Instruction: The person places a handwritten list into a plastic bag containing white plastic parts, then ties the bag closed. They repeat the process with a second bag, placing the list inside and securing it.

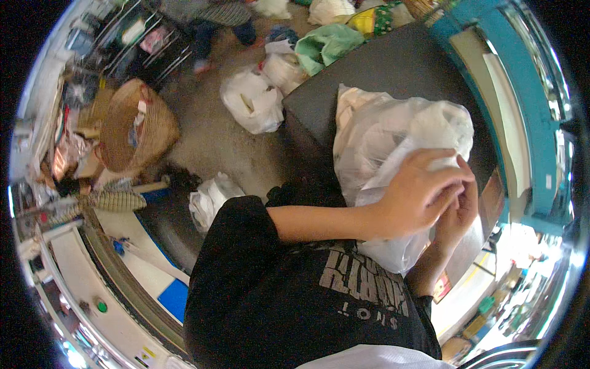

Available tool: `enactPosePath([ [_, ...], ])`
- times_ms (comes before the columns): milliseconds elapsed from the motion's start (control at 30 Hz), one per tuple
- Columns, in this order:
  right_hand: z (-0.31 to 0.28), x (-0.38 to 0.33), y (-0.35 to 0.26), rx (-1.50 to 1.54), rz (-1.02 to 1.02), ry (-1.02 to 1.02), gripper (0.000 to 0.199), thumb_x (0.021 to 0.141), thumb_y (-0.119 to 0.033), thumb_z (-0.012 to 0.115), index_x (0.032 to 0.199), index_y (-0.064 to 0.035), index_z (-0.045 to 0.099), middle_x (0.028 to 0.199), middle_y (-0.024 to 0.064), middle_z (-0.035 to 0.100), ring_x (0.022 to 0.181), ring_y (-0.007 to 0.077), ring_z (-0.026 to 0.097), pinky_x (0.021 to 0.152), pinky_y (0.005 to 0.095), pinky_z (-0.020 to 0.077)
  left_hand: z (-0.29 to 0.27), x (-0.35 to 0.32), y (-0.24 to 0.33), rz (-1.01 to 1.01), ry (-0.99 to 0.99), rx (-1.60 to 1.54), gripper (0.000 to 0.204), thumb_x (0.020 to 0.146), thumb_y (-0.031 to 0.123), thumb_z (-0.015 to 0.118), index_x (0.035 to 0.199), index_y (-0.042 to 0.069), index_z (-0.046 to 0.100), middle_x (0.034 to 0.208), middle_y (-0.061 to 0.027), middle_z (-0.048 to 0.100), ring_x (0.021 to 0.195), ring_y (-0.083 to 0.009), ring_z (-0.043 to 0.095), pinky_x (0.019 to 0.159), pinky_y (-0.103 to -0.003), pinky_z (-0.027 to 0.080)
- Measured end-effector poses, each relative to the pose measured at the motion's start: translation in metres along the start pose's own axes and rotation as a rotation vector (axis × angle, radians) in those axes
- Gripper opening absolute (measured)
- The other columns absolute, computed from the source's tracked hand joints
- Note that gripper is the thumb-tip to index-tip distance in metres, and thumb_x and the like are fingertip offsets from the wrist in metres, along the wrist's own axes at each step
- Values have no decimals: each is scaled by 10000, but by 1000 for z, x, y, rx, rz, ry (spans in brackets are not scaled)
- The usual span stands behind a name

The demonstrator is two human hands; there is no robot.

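A large, see-through white plastic bag (399,120), bulging with pale contents, lies on a dark flat surface (319,101) in front of me. My left hand (418,194) reaches across the bag with its fingers curled in. Close against it on the right is my right hand (460,212), also bent, and the fingertips of both meet. White plastic gathers around and under the hands, and both appear to pinch it. The exact spot between the fingertips is hidden. Part of the bag shows below my left forearm, close to my body.
Several stuffed white bags, one of them (252,101) on the floor, lie beyond the dark surface with a green bag (329,46). A woven basket (135,126) stands at the left. A blue frame (541,92) runs along the right. A smaller white bag (214,198) lies near my left elbow.
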State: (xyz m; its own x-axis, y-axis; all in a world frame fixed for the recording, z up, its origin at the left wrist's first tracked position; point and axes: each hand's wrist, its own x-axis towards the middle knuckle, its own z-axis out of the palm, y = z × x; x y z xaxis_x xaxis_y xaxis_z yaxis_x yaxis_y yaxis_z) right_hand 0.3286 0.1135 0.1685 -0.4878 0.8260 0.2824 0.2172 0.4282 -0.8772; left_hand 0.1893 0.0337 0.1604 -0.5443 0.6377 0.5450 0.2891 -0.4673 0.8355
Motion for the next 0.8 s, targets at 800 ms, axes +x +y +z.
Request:
enactPosePath([
  [800, -13, 14, -4, -263, -155, -103, 72, 993, -51, 647, 1025, 2, 683, 1015, 68, 663, 998, 186, 600, 923, 314, 468, -35, 28, -44, 231, -416, 61, 313, 858, 161, 726, 1152, 55, 701, 1077, -117, 719, 1070, -349, 638, 965, -465, 506],
])
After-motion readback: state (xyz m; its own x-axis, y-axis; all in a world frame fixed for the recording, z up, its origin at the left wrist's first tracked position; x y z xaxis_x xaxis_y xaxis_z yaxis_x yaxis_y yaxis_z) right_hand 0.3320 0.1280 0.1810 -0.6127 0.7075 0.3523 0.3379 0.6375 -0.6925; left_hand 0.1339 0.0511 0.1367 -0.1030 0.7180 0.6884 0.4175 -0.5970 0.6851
